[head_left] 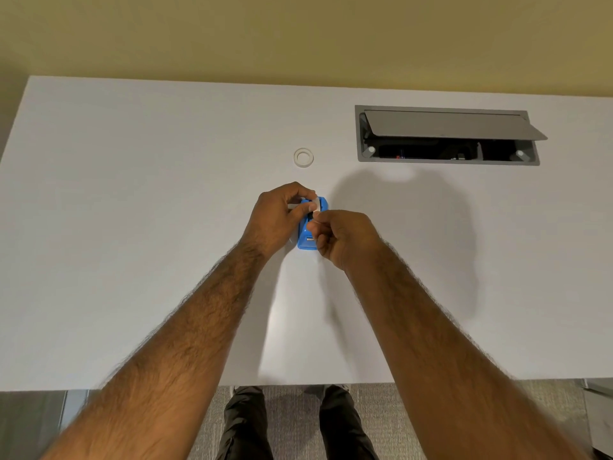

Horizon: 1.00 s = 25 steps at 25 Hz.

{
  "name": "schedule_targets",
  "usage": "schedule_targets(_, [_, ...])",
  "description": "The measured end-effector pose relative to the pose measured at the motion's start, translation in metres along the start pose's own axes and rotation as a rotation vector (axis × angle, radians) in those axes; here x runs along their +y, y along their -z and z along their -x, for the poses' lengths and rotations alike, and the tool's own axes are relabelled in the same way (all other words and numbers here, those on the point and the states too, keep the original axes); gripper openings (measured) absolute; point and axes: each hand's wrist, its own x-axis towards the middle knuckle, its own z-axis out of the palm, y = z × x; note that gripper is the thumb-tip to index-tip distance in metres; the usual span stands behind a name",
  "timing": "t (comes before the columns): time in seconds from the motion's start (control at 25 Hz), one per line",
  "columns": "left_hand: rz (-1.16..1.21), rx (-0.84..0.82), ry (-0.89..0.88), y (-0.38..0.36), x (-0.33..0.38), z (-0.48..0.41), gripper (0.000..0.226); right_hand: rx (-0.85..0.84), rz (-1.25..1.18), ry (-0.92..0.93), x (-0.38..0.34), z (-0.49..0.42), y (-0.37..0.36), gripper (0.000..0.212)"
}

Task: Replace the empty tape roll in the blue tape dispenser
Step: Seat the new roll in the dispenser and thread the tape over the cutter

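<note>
At the middle of the white worktop (132, 200) I've got the blue dispenser (306, 243), lying flat with its long side running away from me. The left hand (277, 217) is on its far end, fingers (298, 190) curled over the body, thumb against the new roll (317, 204) seated there. The right hand (345, 239) is at the near right side, thumb and forefinger pinching the loose tape (316, 213) just above the dispenser. Further back, an empty ring (303, 157) lies flat on the worktop, well apart from both hands. Far right, a hatch (361, 134) is set into the worktop, its grey flap (447, 124) propped open.
</note>
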Motion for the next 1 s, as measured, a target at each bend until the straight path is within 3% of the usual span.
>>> schedule_targets(0.2, [-0.009, -0.011, -0.004, 0.001, 0.001, -0.001, 0.013, 0.024, -0.013, -0.044, 0.000, 0.002, -0.001, 0.009])
schedule_targets(0.36, [0.000, -0.002, 0.019, 0.000, 0.003, 0.000, 0.012, 0.063, -0.051, 0.005, 0.003, 0.002, -0.005, 0.022])
schedule_targets(0.48, [0.002, -0.015, 0.036, 0.001, 0.003, 0.000, 0.013, 0.098, 0.067, 0.097, 0.007, 0.003, -0.005, 0.011])
schedule_targets(0.56, [-0.012, -0.025, 0.042, 0.001, 0.002, -0.002, 0.014, 0.150, 0.259, 0.291, 0.011, 0.002, 0.002, 0.012])
schedule_targets(0.64, [-0.007, -0.025, 0.062, 0.001, 0.001, -0.003, 0.014, 0.266, 0.550, 0.653, 0.014, -0.002, 0.014, 0.011])
schedule_targets(0.72, [0.000, -0.027, 0.069, -0.001, 0.001, -0.004, 0.014, 0.269, 0.799, 0.932, 0.014, -0.006, 0.026, 0.018])
schedule_targets(0.84, [-0.036, -0.034, 0.033, 0.000, 0.000, -0.005, 0.016, 0.111, 1.023, 1.068, 0.010, -0.015, 0.032, 0.025])
schedule_targets(1.0, [0.006, -0.155, 0.048, 0.007, -0.009, -0.004, 0.035, 0.100, 1.182, 1.150, -0.001, -0.028, 0.031, 0.024])
